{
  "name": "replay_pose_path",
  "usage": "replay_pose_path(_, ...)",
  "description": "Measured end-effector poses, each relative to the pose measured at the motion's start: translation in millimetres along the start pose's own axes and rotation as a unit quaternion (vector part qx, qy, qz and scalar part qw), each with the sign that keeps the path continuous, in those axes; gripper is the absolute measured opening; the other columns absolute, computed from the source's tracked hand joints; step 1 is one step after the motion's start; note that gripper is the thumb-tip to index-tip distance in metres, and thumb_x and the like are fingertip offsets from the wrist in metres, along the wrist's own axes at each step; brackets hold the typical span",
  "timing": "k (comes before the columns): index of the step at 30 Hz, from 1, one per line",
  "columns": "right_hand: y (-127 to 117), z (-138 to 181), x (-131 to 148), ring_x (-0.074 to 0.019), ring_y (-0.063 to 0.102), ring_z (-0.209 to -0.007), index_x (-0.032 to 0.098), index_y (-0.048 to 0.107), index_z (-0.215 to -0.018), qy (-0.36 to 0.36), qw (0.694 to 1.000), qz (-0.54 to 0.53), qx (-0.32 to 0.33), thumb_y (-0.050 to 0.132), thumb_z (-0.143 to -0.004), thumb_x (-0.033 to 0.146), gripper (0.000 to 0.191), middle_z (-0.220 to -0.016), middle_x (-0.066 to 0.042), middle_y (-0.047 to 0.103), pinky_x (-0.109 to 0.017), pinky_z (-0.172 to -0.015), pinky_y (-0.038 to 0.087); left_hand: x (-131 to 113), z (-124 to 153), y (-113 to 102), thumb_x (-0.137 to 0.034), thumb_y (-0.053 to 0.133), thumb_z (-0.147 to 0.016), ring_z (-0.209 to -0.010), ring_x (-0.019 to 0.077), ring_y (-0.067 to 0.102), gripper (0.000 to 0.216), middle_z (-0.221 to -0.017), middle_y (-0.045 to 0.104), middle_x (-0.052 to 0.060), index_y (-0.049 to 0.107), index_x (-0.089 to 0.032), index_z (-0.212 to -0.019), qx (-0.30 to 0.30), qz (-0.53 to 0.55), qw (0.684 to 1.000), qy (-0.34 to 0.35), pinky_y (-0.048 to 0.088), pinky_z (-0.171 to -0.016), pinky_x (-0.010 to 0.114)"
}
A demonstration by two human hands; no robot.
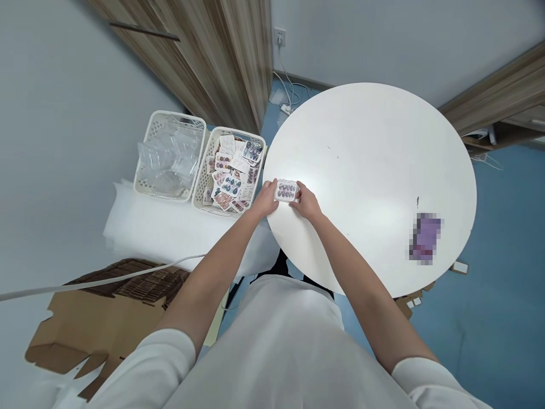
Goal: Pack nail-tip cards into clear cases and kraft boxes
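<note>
Between my two hands, at the left edge of the round white table (pixel 370 136), is a small clear plastic box of press-on nails (pixel 286 191). Rows of purplish, shiny nails show inside it. My left hand (pixel 267 199) grips the box's left side, fingers closed against it. On the opposite side my right hand (pixel 307 201) pinches the box's right edge with bent fingers. Just left of the table stands a white basket (pixel 196 193) full of nail cards (pixel 231 185) in several colours. Beyond it, another white basket (pixel 140 170) holds clear plastic packaging (pixel 172 156).
A pixelated purple object (pixel 426 237) lies on the table's right side. Flattened brown cardboard (pixel 93 324) is at lower left, with a white cable (pixel 128 277) crossing above it. A power strip (pixel 286 109) sits on the blue floor by the wall. Wood-grain cabinets (pixel 213 51) stand behind.
</note>
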State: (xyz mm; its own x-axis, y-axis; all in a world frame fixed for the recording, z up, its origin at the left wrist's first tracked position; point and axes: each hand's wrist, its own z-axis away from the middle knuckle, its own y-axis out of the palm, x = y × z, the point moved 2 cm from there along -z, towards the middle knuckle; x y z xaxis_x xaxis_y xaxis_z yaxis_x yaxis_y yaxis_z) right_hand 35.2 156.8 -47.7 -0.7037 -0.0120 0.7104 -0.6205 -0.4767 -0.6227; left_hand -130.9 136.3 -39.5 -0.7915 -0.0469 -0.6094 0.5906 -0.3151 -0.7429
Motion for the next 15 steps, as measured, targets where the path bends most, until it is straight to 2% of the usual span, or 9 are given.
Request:
replay_pose_path(6, -0.1, -2.1, 0.7, -0.0182, 0.051, -0.080, 0.019, 0.025, -0.132, 0.018, 1.000, 0.015, 0.009, 0.059, -0.066, 0.022, 0.074, -0.089, -0.003, 0.052, -0.032, -0.069, 0.044, 5.4, -0.7, 1.6, -0.012, 0.054, -0.068, -0.089, 0.0196, 0.049, 0.072, -0.108, 0.041, 0.010, 0.023, -0.015, -0.133, 0.006, 0.047, 0.999, -0.005, 0.043, -0.076, 0.031)
replay_pose_path(15, 1.5, 1.6, -1.3, -0.0166, 0.051, -0.078, 0.018, 0.016, -0.137, 0.044, 0.999, 0.003, 0.006, 0.060, -0.064, 0.021, 0.085, -0.094, -0.004, 0.051, -0.032, -0.073, 0.045, 9.0, 4.1, 7.4, -0.015, 0.056, -0.066, -0.099, 0.0209, 0.048, 0.079, -0.116, 0.039, 0.012, 0.018, -0.015, -0.135, 0.006, 0.089, 0.996, -0.022, 0.041, -0.085, 0.033)
